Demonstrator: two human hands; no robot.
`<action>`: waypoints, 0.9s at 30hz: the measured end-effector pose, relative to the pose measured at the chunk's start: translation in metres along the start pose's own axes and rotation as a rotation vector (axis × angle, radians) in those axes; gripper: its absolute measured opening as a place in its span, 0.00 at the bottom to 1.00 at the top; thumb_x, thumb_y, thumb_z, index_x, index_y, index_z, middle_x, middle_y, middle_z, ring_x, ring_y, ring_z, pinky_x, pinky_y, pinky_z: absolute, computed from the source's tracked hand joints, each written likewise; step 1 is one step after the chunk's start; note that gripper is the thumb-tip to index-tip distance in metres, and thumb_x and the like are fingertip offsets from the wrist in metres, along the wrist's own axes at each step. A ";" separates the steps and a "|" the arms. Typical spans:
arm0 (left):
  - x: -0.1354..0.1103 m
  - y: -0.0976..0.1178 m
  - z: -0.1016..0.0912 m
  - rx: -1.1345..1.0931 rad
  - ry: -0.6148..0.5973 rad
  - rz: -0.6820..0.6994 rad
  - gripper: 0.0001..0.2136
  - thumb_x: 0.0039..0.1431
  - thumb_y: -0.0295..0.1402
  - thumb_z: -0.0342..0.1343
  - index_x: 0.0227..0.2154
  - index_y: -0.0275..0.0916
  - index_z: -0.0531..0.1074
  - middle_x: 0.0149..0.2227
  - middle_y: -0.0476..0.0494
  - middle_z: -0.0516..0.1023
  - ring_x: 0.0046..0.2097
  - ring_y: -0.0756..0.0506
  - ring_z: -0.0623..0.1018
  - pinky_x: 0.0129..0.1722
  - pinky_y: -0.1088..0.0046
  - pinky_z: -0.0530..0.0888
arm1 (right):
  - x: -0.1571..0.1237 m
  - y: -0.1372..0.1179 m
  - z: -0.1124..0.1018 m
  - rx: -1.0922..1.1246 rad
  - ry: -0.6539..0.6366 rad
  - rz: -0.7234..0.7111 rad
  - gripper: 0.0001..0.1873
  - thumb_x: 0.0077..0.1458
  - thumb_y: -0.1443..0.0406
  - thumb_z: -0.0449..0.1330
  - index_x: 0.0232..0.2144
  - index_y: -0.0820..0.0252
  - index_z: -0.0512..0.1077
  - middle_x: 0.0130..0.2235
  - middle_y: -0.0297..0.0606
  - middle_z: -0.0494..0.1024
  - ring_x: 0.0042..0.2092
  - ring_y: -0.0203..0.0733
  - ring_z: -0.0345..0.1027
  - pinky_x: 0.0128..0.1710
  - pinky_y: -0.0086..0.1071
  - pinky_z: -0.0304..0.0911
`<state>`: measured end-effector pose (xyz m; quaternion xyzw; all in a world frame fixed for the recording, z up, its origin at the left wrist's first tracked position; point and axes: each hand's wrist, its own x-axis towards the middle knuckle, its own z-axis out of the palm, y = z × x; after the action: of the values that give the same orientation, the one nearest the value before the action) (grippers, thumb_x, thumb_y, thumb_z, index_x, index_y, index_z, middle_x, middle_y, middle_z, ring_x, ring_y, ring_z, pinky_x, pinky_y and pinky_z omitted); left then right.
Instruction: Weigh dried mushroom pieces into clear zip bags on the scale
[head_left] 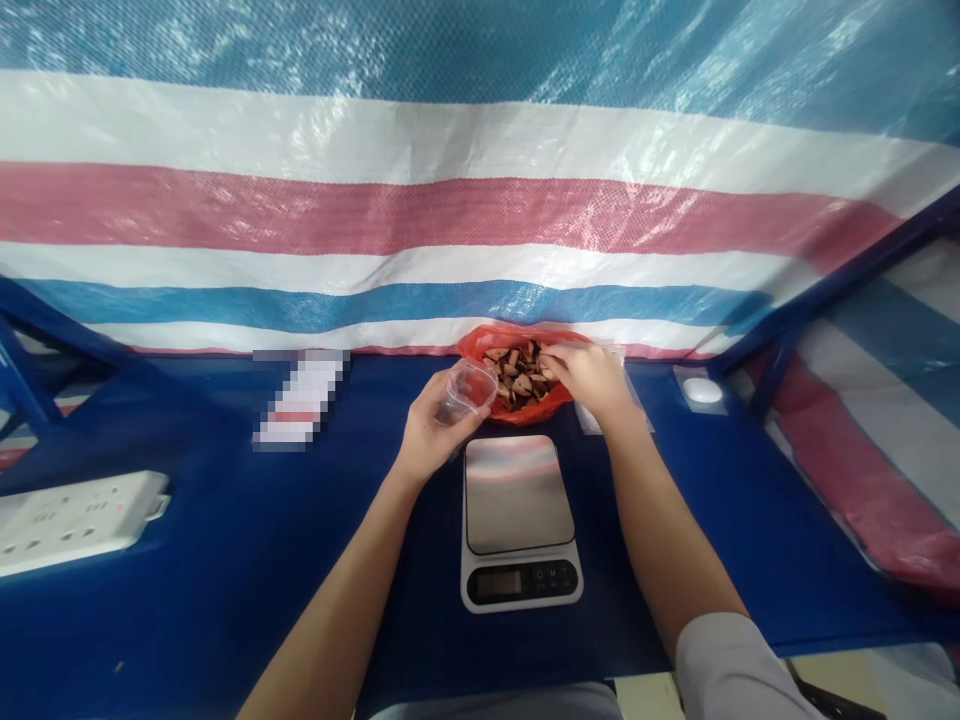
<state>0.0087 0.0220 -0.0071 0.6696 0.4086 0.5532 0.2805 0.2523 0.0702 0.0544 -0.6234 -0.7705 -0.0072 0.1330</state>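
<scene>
Left hand (435, 430) grips a clear plastic cup (469, 392); the blurred label (300, 400) is unreadable.

Striped woven tarp (480, 215) behind blue-covered table (225, 620).

A striped tarpaulin (480, 215) is banded in white, red and blue, and a dark blue surface (225, 560) is laid below it. A red-orange plastic bag (480, 348) is filled with brown, pale-edged pieces (519, 382); a clear plastic cup (471, 390) is also shown.
</scene>
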 end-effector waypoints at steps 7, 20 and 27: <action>-0.001 -0.002 0.001 -0.004 -0.007 -0.006 0.24 0.54 0.40 0.67 0.53 0.42 0.74 0.53 0.38 0.76 0.51 0.40 0.78 0.51 0.62 0.76 | 0.002 0.003 0.005 0.149 0.092 -0.058 0.16 0.67 0.59 0.53 0.48 0.51 0.80 0.48 0.37 0.83 0.48 0.48 0.76 0.49 0.36 0.65; 0.000 0.003 0.001 0.010 -0.005 -0.001 0.24 0.54 0.41 0.67 0.54 0.41 0.74 0.52 0.38 0.77 0.51 0.40 0.78 0.52 0.60 0.76 | 0.006 0.013 0.015 0.323 0.015 -0.193 0.13 0.61 0.65 0.60 0.46 0.52 0.81 0.48 0.36 0.83 0.49 0.46 0.77 0.52 0.38 0.69; 0.000 0.004 0.001 0.007 -0.007 0.000 0.25 0.54 0.40 0.67 0.55 0.42 0.73 0.52 0.38 0.77 0.52 0.39 0.78 0.54 0.59 0.75 | 0.006 0.017 0.019 0.656 0.091 -0.104 0.12 0.58 0.62 0.62 0.43 0.55 0.81 0.45 0.36 0.84 0.45 0.44 0.79 0.50 0.37 0.72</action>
<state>0.0105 0.0201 -0.0036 0.6725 0.4097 0.5492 0.2798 0.2641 0.0833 0.0342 -0.5064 -0.7557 0.2064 0.3603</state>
